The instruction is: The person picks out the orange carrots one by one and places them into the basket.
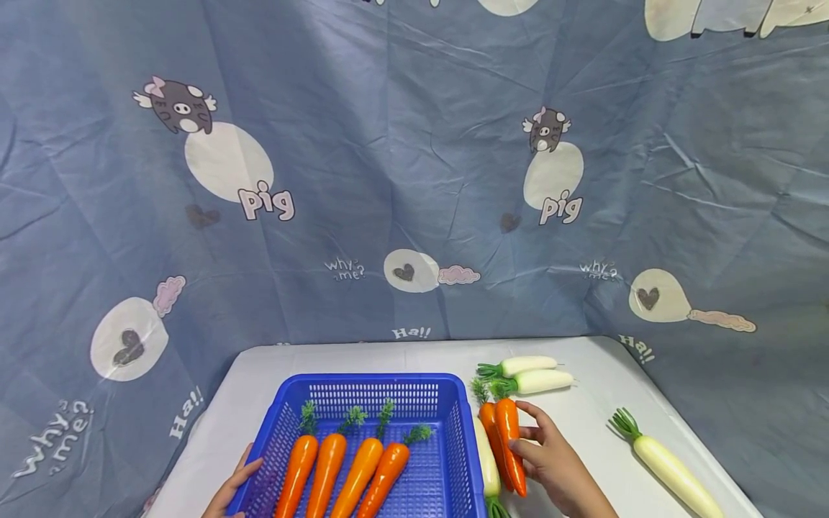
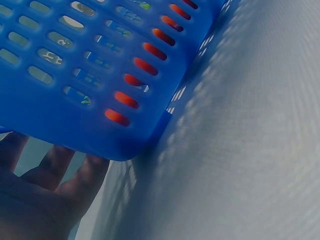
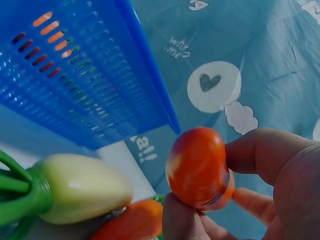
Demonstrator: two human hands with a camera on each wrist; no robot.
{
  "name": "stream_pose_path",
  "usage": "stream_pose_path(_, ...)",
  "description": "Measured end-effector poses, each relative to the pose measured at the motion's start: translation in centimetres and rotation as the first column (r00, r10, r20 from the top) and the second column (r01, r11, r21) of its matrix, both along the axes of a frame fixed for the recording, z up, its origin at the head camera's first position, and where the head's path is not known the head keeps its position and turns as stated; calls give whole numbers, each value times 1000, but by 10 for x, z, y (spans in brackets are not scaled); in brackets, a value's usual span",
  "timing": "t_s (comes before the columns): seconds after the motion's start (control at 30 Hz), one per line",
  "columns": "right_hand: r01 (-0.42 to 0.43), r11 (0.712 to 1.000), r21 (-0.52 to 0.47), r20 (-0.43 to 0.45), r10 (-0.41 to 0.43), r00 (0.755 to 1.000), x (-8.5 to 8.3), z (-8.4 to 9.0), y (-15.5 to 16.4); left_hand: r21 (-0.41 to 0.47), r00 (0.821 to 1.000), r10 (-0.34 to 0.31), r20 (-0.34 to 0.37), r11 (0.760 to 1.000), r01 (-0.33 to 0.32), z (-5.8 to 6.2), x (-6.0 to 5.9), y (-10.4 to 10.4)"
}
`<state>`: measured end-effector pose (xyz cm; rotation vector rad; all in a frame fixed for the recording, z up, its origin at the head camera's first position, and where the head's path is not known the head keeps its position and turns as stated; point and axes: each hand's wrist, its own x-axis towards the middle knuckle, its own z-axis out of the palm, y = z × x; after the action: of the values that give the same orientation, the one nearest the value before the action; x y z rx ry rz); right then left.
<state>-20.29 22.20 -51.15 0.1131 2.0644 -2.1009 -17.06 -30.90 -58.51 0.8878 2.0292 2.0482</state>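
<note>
Right hand [image 1: 557, 464] at lower right, fingers curled round a glossy tapered orange carrot [image 1: 509, 442], left hand [image 1: 229, 489] flat-fingered against the perforated blue plastic basket [image 1: 447, 432], lower left.

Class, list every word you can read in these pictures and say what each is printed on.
"pig": twice on the blue cloth backdrop, under each pig drawing.
"why? me?": on the cloth, several places; the lower left one is blurred.
"Ha!!": on the cloth, near the table's edge.
The blue basket and vegetables carry no text.
</note>
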Motion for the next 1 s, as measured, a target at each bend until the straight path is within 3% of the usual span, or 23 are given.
stream_pose_path(0.17,-12,1000,-10,-20,12,1000,1,2,-7,-16,1000,23,-3,1000,-23,1,2,1)
stream_pose_path(0.33,-29,1000,-5,-27,29,999,1,4,-15,-22,994,11,106,1000,-9,4,4,-1)
stream_pose_path(0.4,-30,1000,8,-24,30,999,1,5,-18,-25,996,7,85,1000,-5,5,3,0)
stream_pose_path(0.57,-30,999,38,-18,31,999,2,9,-25,-1,997,24,-78,1000,-25,-2,1,3)
stream_pose_path(0.63,-24,999,42,-24,25,999,3,11,-28,11,998,25,-58,1000,-25,-3,1,3)
stream_pose_path(0.77,-32,999,28,-42,33,999,5,15,-33,-9,998,31,49,999,-31,1,4,3)
stream_pose_path(0.93,-73,997,7,-78,73,994,8,19,-37,-18,1000,2,12,1000,-2,2,2,1)
stream_pose_path(1.0,-83,996,13,-82,84,993,8,20,-38,17,999,-34,29,999,34,2,1,0)
